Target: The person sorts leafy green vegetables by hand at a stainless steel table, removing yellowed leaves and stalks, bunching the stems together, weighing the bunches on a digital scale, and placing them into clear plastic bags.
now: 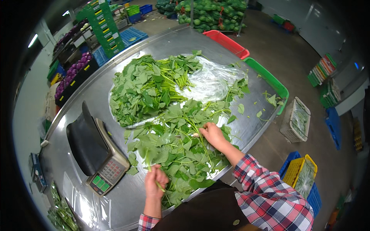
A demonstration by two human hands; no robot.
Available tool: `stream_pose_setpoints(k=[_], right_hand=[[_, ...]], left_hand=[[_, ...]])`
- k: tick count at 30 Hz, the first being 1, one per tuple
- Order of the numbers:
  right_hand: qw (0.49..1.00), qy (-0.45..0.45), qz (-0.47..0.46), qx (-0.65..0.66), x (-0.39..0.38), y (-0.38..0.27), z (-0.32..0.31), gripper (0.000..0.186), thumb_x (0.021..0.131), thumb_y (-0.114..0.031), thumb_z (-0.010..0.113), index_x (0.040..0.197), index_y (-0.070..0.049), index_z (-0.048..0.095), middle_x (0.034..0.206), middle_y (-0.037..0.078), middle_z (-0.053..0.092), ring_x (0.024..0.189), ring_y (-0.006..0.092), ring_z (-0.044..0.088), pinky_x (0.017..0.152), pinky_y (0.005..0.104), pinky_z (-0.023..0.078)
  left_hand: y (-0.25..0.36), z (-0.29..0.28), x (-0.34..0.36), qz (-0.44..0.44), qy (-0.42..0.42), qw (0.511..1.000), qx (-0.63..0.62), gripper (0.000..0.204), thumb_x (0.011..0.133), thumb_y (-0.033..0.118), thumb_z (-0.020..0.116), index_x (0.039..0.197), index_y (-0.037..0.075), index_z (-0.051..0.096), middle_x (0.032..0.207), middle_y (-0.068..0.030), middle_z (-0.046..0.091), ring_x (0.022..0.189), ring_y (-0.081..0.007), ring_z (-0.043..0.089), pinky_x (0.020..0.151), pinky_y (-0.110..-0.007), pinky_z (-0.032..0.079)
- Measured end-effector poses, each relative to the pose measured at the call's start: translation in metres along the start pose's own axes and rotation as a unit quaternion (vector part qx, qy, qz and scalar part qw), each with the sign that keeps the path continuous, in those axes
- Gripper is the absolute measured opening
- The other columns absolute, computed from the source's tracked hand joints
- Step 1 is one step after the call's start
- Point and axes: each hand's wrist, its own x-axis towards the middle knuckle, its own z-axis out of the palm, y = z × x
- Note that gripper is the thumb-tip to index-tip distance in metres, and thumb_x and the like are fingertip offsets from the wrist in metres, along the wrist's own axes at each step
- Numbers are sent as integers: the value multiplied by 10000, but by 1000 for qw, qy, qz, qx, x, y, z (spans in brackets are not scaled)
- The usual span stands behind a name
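Observation:
My left hand (156, 180) is closed around the stems of a small bunch of leafy greens (154, 154), held upright at the near left of a loose heap of greens (189, 150). Over the right part of that heap, my right hand (212, 135) has its fingers curled. From them a thin tool with a tan handle (195, 135) points left, apparently a small knife, its far end partly lost among the leaves. Beyond both hands lies a larger pile of greens (142, 88), stems toward the right, on crumpled clear plastic (210, 81).
A scale (110, 165) with a black pan stands left on the metal table (169, 42). Red (227, 43) and green (269, 79) crates adjoin the table's right edge. A white basket (295, 119) and a yellow crate (308, 169) stand to the right. Green crates (103, 29) are stacked behind.

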Motion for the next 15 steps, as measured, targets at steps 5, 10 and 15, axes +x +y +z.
stream_pose_setpoints(k=[5,10,15], right_hand=[[974,-56,-201,83,4,-7,13,124,803,-138,565,851,-24,560,898,167,521,778,359,552,700,421,459],[880,-209,-369,215,-54,-40,-5,123,812,-109,577,909,-38,553,869,127,517,742,308,568,645,368,483],[772,-278,-521,232,-75,-38,3,115,807,-95,589,908,-55,555,845,106,514,739,282,560,628,342,476]], left_hand=[[-54,49,14,12,-16,1000,-2,360,939,269,452,1216,40,437,993,-119,611,723,-185,597,580,-321,511],[-83,69,23,19,96,995,-10,333,936,245,469,1167,6,471,980,-101,602,734,-142,592,588,-263,501],[-83,57,8,-37,131,989,63,243,921,247,503,1015,30,559,767,-33,604,553,-88,512,478,-210,413]])
